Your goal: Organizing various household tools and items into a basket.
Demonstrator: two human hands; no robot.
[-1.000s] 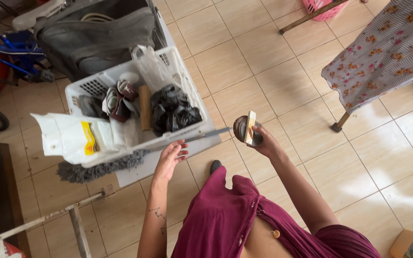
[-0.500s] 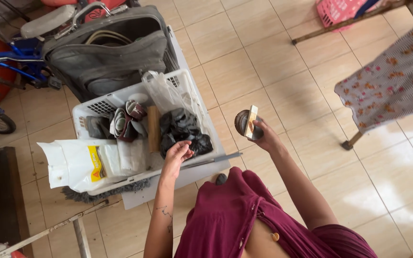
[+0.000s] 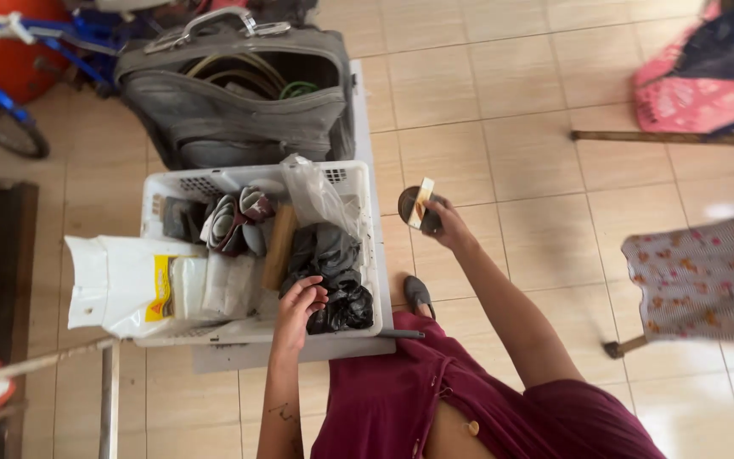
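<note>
right hand [image 3: 437,223]: held out over the tiled floor [image 3: 503,170], closed around a dark round roll [image 3: 409,206] with a pale strip across its face | left hand [image 3: 301,306]: fingers loosely curled, holding nothing, touching the crumpled black plastic bag [image 3: 333,276] | bag: glossy, inside the white basket [image 3: 346,172], beside a wooden block [image 3: 279,246]

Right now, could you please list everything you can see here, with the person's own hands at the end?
Basket: one, white, on the floor, centre.
Black plastic bags: a bunch, in the basket's right side.
White sack: one, yellow patch, over the basket's left edge.
Grey bag: one, open, behind the basket.
Bicycle: one, blue, top left.
Flowered cloth: one, right.
Left hand: touching the black bags.
Right hand: holding a dark round object.
</note>
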